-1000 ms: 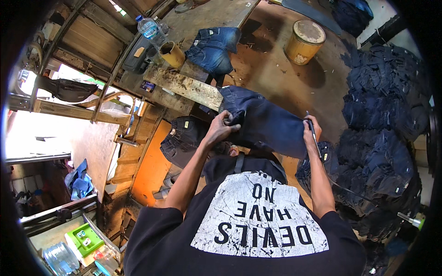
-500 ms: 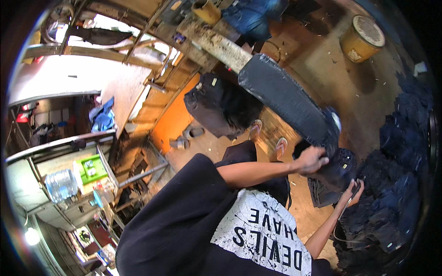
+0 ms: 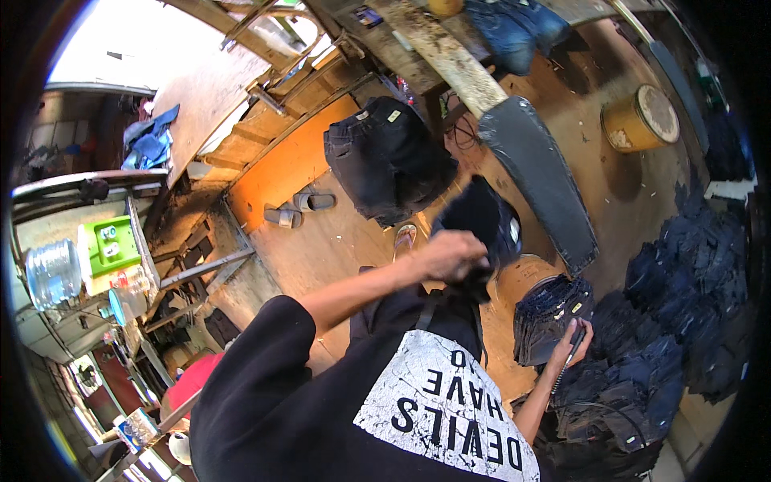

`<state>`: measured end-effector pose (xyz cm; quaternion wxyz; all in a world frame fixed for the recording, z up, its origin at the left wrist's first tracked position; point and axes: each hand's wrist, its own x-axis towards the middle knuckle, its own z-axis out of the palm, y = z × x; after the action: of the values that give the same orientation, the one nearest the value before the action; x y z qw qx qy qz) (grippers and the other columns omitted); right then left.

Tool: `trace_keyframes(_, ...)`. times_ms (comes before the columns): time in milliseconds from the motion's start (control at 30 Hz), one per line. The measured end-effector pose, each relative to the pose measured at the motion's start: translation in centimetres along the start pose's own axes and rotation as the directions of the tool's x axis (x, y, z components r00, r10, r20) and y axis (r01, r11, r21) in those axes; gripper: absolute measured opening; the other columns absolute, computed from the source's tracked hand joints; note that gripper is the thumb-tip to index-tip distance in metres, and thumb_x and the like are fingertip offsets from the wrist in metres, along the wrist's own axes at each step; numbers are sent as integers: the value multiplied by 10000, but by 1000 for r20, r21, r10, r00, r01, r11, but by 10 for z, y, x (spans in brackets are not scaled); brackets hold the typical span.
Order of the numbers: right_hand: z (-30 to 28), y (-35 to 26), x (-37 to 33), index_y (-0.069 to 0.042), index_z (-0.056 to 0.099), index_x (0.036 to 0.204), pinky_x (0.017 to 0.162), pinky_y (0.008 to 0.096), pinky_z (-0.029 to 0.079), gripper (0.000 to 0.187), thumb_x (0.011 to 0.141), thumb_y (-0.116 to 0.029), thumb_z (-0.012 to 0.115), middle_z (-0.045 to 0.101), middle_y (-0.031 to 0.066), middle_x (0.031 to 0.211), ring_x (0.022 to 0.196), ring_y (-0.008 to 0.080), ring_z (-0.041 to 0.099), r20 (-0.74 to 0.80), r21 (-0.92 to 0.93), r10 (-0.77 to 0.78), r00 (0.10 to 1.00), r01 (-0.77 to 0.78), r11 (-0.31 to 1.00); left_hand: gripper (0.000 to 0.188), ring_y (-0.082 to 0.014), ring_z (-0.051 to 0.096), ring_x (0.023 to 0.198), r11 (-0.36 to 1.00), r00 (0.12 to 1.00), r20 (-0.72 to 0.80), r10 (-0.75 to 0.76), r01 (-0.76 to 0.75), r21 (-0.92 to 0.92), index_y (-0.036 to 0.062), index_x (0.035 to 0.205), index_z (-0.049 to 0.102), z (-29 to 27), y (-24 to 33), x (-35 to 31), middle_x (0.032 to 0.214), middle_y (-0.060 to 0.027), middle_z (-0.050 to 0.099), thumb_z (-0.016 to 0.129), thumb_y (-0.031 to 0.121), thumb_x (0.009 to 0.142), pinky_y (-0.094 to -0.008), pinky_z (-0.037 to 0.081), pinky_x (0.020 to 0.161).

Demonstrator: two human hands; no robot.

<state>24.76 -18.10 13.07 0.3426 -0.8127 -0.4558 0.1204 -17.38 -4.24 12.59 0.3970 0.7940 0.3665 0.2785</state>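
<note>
My left hand (image 3: 456,255) is closed on a dark denim garment (image 3: 487,218), lifted in front of my body and blurred by motion. My right hand (image 3: 569,347) is wrapped round a slim dark tool with a thin cord (image 3: 576,345); its exact kind does not show. That hand is beside a stack of folded dark denim garments (image 3: 540,325). The stack is next to a round yellowish drum (image 3: 522,275). Beyond my left hand, a long black padded board (image 3: 542,181) slants across, with no garment over its near end.
A pile of dark jeans (image 3: 389,165) lies ahead on the left. Heaps of dark denim (image 3: 618,394) cover the right side. Farther off are a yellow drum with a pale lid (image 3: 642,119) and blue jeans (image 3: 518,36). Sandals (image 3: 297,209) lie by an orange panel (image 3: 265,181).
My left hand has moved left from the end of the padded board, with the dark denim garment in it. My right hand stays by the stack with the tool. The view has shifted.
</note>
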Motion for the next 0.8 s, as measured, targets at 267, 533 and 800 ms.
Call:
trace_keyframes(267, 66, -101, -45, -14, 694, 1234, 989, 362, 540, 249, 1045, -168, 746, 766, 120, 1138, 1054, 220, 706, 137, 213, -69, 988, 39, 976, 963, -467, 469, 1486, 771, 850, -427, -310, 487, 410, 21, 1632, 371, -202, -196, -85, 1574, -342, 487, 790, 534, 933, -505, 390, 1236)
trace_keyframes(533, 51, -116, -98, -54, 746, 1168, 971, 393, 546, 231, 1034, -243, 758, 777, 155, 1088, 1055, 275, 733, 58, 14, -77, 995, 77, 997, 648, -314, 726, 1201, 693, 565, 446, -694, 692, 202, 50, 1429, 675, -11, -292, -289, 1287, -207, 767, 695, 555, 1022, -466, 559, 1049)
trace_keyframes(800, -10, 74, -107, -43, 691, 1267, 993, 360, 551, 380, 1063, -360, 736, 753, 130, 1161, 1105, 223, 724, -327, 216, 333, 884, -273, 938, 610, -179, 675, 987, 296, 378, 276, -884, 908, -296, 20, 1516, 594, 8, -307, -325, 1169, -106, 762, 767, 344, 1029, -329, 543, 879)
